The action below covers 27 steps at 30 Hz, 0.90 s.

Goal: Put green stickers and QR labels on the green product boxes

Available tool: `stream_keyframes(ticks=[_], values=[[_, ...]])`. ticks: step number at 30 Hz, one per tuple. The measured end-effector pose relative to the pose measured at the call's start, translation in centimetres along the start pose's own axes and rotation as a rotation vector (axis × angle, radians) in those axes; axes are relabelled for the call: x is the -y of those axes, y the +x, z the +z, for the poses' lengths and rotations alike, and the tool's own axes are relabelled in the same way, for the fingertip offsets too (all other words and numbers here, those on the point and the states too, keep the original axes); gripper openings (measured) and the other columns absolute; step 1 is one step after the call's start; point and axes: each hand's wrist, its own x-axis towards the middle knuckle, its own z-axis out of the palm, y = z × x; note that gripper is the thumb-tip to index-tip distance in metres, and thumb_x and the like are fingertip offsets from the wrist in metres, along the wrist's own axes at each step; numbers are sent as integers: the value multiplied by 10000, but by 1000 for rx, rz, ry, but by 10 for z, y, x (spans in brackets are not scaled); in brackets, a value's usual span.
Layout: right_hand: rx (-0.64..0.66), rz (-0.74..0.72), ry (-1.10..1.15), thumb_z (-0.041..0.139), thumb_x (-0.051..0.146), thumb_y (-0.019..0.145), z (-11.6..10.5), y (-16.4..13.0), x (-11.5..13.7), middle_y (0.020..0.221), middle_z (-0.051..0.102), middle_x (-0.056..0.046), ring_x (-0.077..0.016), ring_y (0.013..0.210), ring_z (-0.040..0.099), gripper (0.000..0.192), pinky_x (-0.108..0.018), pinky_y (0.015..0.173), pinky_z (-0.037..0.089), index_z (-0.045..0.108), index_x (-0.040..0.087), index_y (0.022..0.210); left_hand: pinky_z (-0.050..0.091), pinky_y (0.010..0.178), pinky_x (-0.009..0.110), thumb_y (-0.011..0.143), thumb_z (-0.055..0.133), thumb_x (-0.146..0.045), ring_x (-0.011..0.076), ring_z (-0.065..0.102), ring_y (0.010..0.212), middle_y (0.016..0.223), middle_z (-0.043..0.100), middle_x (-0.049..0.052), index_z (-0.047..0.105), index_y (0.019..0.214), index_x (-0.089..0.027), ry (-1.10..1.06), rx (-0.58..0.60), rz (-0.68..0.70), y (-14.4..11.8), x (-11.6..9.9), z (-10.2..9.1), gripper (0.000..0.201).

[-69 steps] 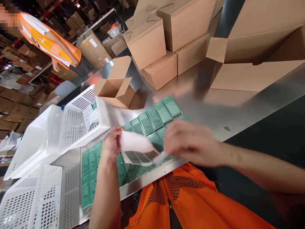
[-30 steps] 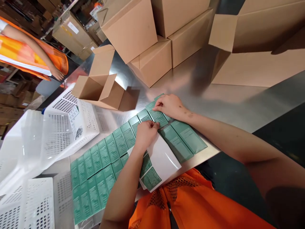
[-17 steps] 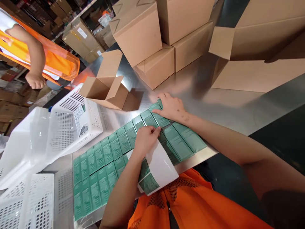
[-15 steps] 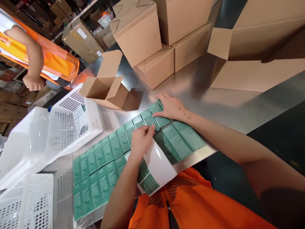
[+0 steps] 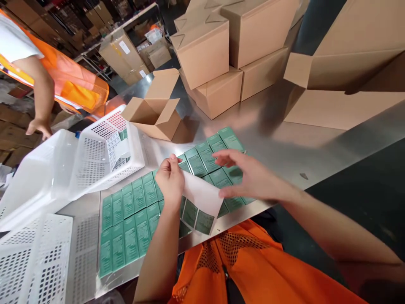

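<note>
Two rows of small green boxes (image 5: 138,195) lie side by side along the near edge of the metal table (image 5: 268,128). My left hand (image 5: 171,179) is closed on a sheet of stickers (image 5: 204,190), white with dark green rectangular labels at its lower end. The sheet droops over the middle of the rows and hides some boxes. My right hand (image 5: 249,173) is open above the right end of the rows, thumb and fingers apart, the thumb close to the sheet's right edge. Whether the thumb touches the sheet I cannot tell.
An open small carton (image 5: 155,120) stands behind the rows. Stacked cartons (image 5: 205,55) are farther back, and a large open carton (image 5: 341,101) is at right. White perforated baskets (image 5: 133,158) stand at left, one holding label sheets. A co-worker's hand (image 5: 40,126) is beyond them.
My right hand has come off the far row, moving nearer the sheet, fingers now spread. The boxes at the right end now sit in line. My left hand has lifted the sheet slightly leftward.
</note>
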Motion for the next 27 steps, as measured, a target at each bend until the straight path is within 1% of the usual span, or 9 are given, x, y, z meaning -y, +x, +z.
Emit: stream_keyframes(ticks=[4,7,11,15,17,21,24,26,27], values=[[-65,133,96,930,347,555,54,-31,9,1254,567,-76,-211,961,650,983,-402,878,562,439,288,1405,318,562,276,929,482,-548,131,416,517,527,468,-46,669,742,-176,-160,-102,-21,8,7,0,456],[-170,244,209,881,312,640,78,-37,2,1103,622,-49,-168,791,657,1013,-355,748,581,310,265,1475,336,601,282,923,500,-533,130,425,550,554,483,-42,660,749,-168,-246,-165,-58,17,13,-6,436],[-113,132,239,701,207,822,87,-42,-1,793,625,39,-149,696,630,819,-310,703,563,258,248,1509,378,646,284,929,512,-507,133,490,602,621,545,-29,648,834,-171,-276,-152,-94,23,22,-15,376],[-152,-57,190,596,174,893,79,-41,-2,836,597,27,-127,701,603,677,-284,699,565,338,309,1505,431,716,271,925,544,-508,148,611,829,944,653,32,607,1054,-199,-274,-120,-137,11,32,-31,341],[-188,-89,214,593,193,904,72,-39,-3,850,581,19,-122,696,597,601,-258,648,564,428,335,1465,444,697,264,881,618,-537,148,616,830,982,644,31,594,1120,-216,-278,15,-198,1,35,-45,400],[-228,-70,259,620,234,904,60,-37,-4,848,608,3,-128,685,615,482,-263,631,582,562,312,1376,476,627,269,717,822,-477,139,582,661,812,624,-12,573,1258,-242,-461,515,-311,-16,34,-71,641],[-312,-59,211,672,247,879,56,-37,-4,847,637,-5,-136,699,635,371,-284,668,597,673,296,1247,480,633,251,660,883,-309,127,546,646,737,586,-48,527,1381,-319,-542,573,-271,-21,32,-80,804],[-367,-75,167,704,261,861,54,-37,-3,873,645,-19,-143,716,645,258,-288,661,600,744,289,1114,482,682,255,661,881,-270,132,552,684,729,583,-43,598,1333,-308,-492,558,-213,-21,31,-84,730],[-395,-81,150,719,272,852,53,-38,-2,892,640,-27,-146,726,646,205,-287,646,599,767,286,1051,479,710,262,673,872,-272,136,559,706,729,588,-34,669,1238,-278,-450,554,-177,-20,31,-85,600]])
